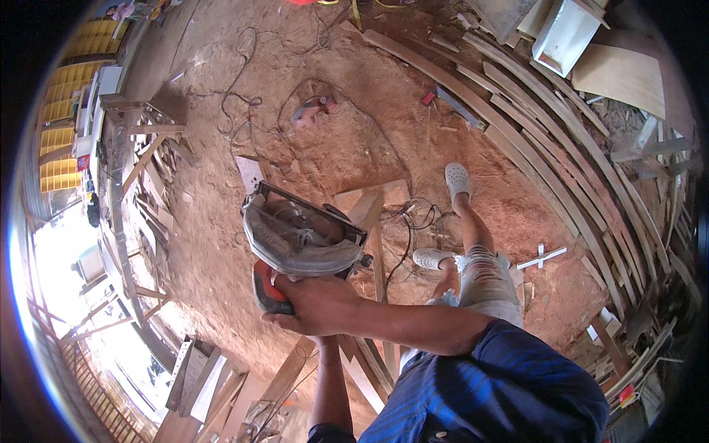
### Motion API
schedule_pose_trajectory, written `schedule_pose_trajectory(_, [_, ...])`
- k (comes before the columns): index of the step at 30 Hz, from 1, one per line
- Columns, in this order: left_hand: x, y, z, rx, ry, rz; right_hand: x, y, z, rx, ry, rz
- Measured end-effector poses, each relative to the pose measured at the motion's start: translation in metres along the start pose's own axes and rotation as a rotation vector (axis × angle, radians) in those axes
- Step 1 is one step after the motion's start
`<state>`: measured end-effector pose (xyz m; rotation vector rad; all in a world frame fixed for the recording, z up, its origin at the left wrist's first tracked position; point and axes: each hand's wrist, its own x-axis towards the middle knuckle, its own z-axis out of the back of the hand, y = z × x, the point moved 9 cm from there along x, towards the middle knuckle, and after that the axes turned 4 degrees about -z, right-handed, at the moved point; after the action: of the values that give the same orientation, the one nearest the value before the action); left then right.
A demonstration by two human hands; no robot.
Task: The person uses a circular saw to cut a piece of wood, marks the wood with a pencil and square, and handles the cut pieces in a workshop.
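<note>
A circular saw (306, 235) is held up in front of me, turned so that its round blade (299, 218) and the flat metal base show. My right hand (321, 303) reaches across from the right and is closed at the saw's rear, beside the red and black handle (270, 288). The left forearm (334, 391) rises from the lower edge. My left hand (325, 340) is mostly covered by the right hand and wrist, and its fingers are hidden. Just beyond the saw, a wooden board (377, 247) stands on edge below it.
Black cables (244, 92) wind over the brown dirt floor. A second red power tool (314, 109) lies farther off. Long planks (509, 136) are stacked at the right, with a white cross-shaped piece (541, 256) near them. Wooden framing (151, 159) stands at left; boards (221, 402) lean nearby.
</note>
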<state>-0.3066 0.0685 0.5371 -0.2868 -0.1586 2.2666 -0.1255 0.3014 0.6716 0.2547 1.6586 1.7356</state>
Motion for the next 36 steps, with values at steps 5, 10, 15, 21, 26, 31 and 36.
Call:
schedule_pose_trajectory(5, [0.000,-0.001,-0.001,0.004,0.009,0.003,0.001,-0.002,-0.002,0.013,-0.024,0.015])
schedule_pose_trajectory(10, [0.003,-0.004,-0.003,0.008,0.015,0.010,0.002,-0.002,0.001,-0.009,-0.053,0.039])
schedule_pose_trajectory(15, [0.012,-0.037,-0.003,-0.011,0.005,-0.014,-0.002,0.002,0.009,-0.010,-0.069,0.082])
schedule_pose_trajectory(21, [0.016,-0.091,0.042,-0.236,-0.202,0.020,0.001,0.003,0.016,0.022,-0.130,0.086])
schedule_pose_trajectory(26, [0.010,-0.086,0.053,-0.277,-0.111,0.134,0.004,0.004,0.005,0.081,-0.125,0.135])
schedule_pose_trajectory(31, [0.005,-0.083,0.051,-0.275,-0.080,0.135,0.005,-0.001,0.002,0.202,-0.155,0.197])
schedule_pose_trajectory(36, [0.008,-0.095,0.039,-0.311,-0.159,0.037,0.018,-0.026,0.013,0.200,-0.166,0.184])
